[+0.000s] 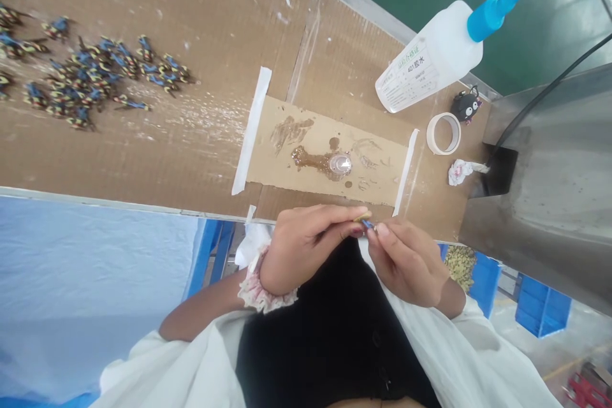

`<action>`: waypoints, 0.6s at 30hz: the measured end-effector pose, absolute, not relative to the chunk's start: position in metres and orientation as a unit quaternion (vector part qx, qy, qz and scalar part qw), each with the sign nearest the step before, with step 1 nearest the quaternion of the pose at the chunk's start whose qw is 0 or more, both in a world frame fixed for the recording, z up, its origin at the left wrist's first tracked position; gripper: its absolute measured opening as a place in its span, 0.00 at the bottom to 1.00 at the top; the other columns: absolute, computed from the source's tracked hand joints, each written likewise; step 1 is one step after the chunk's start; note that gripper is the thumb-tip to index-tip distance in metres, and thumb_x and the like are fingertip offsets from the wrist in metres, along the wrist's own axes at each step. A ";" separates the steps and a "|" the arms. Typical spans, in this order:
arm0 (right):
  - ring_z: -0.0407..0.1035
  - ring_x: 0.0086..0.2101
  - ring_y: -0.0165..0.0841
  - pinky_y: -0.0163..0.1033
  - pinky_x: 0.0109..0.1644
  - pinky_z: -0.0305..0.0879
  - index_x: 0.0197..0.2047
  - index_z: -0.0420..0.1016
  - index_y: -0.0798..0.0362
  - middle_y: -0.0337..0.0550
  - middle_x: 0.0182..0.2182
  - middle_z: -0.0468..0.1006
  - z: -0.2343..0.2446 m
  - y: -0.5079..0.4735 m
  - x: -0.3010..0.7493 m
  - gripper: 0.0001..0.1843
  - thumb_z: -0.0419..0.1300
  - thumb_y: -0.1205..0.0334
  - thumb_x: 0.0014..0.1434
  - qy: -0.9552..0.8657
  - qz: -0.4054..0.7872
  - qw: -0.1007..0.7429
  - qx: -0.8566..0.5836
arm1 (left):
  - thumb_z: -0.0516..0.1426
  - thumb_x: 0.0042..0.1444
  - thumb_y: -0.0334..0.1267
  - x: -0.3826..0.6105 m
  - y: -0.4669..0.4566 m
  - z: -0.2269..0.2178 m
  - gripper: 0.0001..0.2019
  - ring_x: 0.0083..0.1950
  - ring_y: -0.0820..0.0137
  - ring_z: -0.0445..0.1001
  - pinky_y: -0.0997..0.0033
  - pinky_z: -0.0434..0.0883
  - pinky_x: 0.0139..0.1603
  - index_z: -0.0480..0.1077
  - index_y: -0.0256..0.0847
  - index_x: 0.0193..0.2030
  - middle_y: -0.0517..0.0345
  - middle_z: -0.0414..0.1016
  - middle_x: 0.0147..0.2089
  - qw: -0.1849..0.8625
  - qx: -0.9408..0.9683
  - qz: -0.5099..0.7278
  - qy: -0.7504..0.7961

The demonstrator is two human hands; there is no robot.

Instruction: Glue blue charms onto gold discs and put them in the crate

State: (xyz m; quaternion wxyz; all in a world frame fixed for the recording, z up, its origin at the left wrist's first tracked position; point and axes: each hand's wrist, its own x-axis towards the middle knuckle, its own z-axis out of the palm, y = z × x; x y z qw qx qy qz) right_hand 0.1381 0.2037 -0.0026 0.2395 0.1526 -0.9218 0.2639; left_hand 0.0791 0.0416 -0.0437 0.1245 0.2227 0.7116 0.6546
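Note:
My left hand [306, 242] and my right hand [406, 261] meet just below the table's near edge, both pinched on one small blue and yellow piece [366, 223] between the fingertips. A frilly band sits on my left wrist. Just beyond the hands a strip of cardboard [377, 169] is taped to the table, with a brown glue puddle [329, 162] in its middle. Several finished blue and yellow pieces [90, 76] lie scattered at the far left of the table.
A white glue bottle [430, 57] with a blue nozzle lies on its side at the back right. Beside it are a tape roll [444, 134], a small black figure [466, 104] and a crumpled wrapper [459, 172]. A metal housing [549, 197] stands at the right. Blue crates [542, 312] sit below.

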 end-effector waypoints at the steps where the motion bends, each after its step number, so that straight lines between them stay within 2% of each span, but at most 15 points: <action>1: 0.76 0.28 0.33 0.37 0.28 0.79 0.48 0.73 0.54 0.41 0.28 0.79 -0.005 0.203 0.137 0.15 0.63 0.77 0.58 -0.917 0.249 0.266 0.163 | 0.61 0.60 0.34 0.080 0.042 -0.041 0.08 0.38 0.72 0.83 0.78 0.80 0.45 0.78 0.45 0.45 0.63 0.84 0.41 0.123 0.215 0.653 0.715; 4: 0.76 0.29 0.34 0.37 0.26 0.78 0.44 0.73 0.61 0.43 0.26 0.78 -0.012 0.202 0.135 0.11 0.62 0.79 0.58 -0.900 0.220 0.327 0.184 | 0.61 0.60 0.31 0.083 0.044 -0.036 0.10 0.39 0.74 0.83 0.81 0.79 0.45 0.77 0.44 0.47 0.63 0.84 0.41 0.128 0.203 0.658 0.713; 7: 0.76 0.30 0.34 0.37 0.27 0.80 0.37 0.73 0.59 0.43 0.27 0.78 -0.016 0.201 0.133 0.09 0.63 0.80 0.57 -0.893 0.206 0.348 0.195 | 0.60 0.59 0.29 0.083 0.047 -0.033 0.09 0.40 0.73 0.83 0.80 0.79 0.45 0.77 0.42 0.46 0.62 0.84 0.43 0.142 0.183 0.671 0.705; 11: 0.77 0.31 0.35 0.38 0.30 0.81 0.28 0.71 0.57 0.45 0.27 0.77 -0.019 0.199 0.130 0.11 0.64 0.81 0.54 -0.876 0.194 0.390 0.210 | 0.60 0.58 0.27 0.083 0.052 -0.031 0.08 0.39 0.73 0.83 0.82 0.79 0.43 0.77 0.42 0.42 0.61 0.84 0.41 0.145 0.162 0.694 0.687; 18: 0.75 0.27 0.35 0.36 0.22 0.75 0.24 0.69 0.57 0.45 0.26 0.75 -0.018 0.198 0.127 0.14 0.64 0.83 0.50 -0.858 0.188 0.415 0.238 | 0.59 0.56 0.24 0.087 0.054 -0.037 0.12 0.38 0.75 0.83 0.83 0.79 0.41 0.77 0.44 0.42 0.63 0.84 0.41 0.107 0.180 0.702 0.681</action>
